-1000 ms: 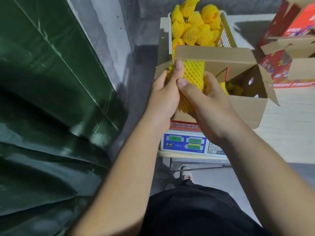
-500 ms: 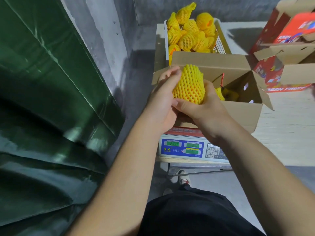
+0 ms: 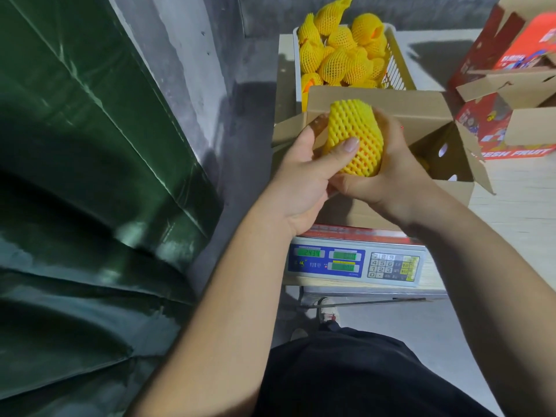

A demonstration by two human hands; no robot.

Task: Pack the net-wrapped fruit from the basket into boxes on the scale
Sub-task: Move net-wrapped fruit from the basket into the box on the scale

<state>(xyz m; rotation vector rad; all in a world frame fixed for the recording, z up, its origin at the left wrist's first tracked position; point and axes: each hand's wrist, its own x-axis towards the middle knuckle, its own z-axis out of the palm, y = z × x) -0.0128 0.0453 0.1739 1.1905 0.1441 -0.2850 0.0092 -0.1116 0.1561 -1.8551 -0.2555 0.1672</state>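
Yellow foam-net fruit (image 3: pixel 353 136) gripped by both hands over cardboard box (image 3: pixel 421 112).

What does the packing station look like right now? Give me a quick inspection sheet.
Surface: pale table bearing the scale.
Job's things: open cardboard box on the scale; basket behind it, heaped with netted fruit; one net-wrapped fruit held above the box.
Clutter: red fruit cartons at right.
Hands: left hand and right hand both grip the fruit.
Cables: nothing seen.
Surroundings: green tarp, grey wall.
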